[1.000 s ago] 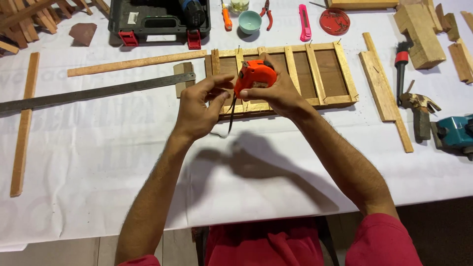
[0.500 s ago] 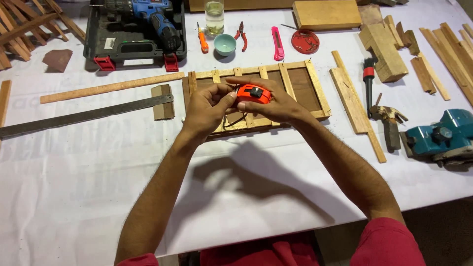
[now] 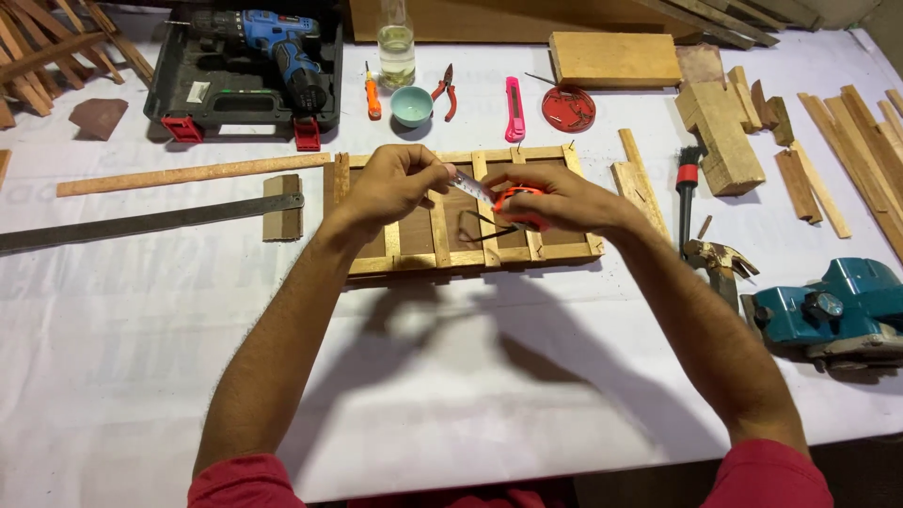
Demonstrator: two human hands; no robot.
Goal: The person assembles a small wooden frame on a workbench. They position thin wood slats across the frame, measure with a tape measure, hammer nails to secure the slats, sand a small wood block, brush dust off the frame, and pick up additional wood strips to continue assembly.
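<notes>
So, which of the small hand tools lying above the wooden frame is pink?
The pink utility knife, lying straight between the red-handled pliers and the round red lid.

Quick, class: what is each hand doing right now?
Left hand: closed, pinching the tape blade's end.
Right hand: closed around the orange tape measure.

A wide surface [image 3: 141,376] covered with white sheeting fills almost the whole frame, lit brightly from above, with soft dark shadows falling on its lower middle. Along the bottom right edge the sheeting ends and a dim brown floor [image 3: 865,470] shows. At the top centre, long wooden boards [image 3: 489,23] lie across the surface's far edge.
</notes>
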